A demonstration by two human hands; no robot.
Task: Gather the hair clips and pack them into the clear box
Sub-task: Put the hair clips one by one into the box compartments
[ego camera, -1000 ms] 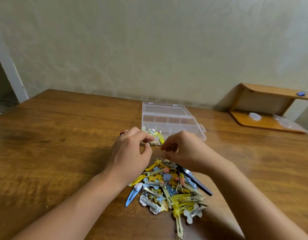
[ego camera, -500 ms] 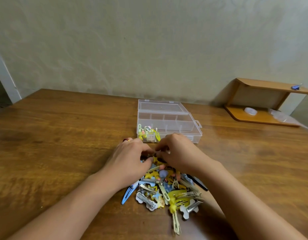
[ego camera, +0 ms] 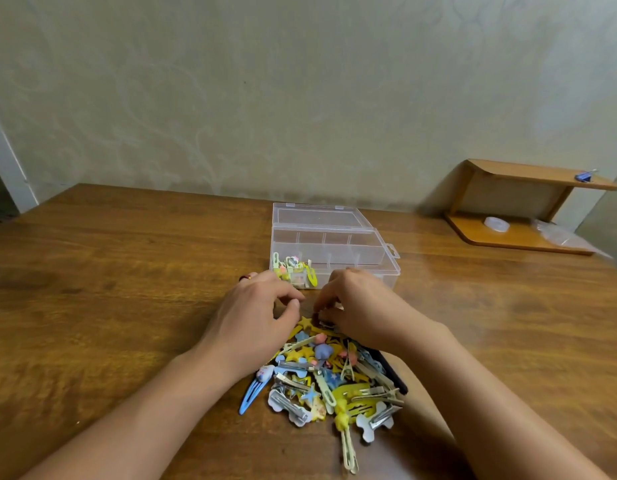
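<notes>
A heap of hair clips [ego camera: 331,379] in yellow, blue and silver lies on the wooden table [ego camera: 109,306] in front of me. The clear box [ego camera: 365,244] stands open just beyond it, its lid folded back; a few clips [ego camera: 293,271] sit in its near left compartment. My right hand [ego camera: 359,306] is over the far edge of the heap, its curled fingers pinching a small dark and silver clip [ego camera: 322,320]. My left hand [ego camera: 258,313] hovers beside it with curled fingers, thumb near the index finger; nothing shows between them.
A small wooden shelf [ego camera: 528,209] stands at the back right against the wall, with a clear round item, a plastic bag and a blue clip on it. The wall runs close behind the box.
Both hands came back from the box down to the far edge of the heap. My right hand's fingers closed on a clip there.
</notes>
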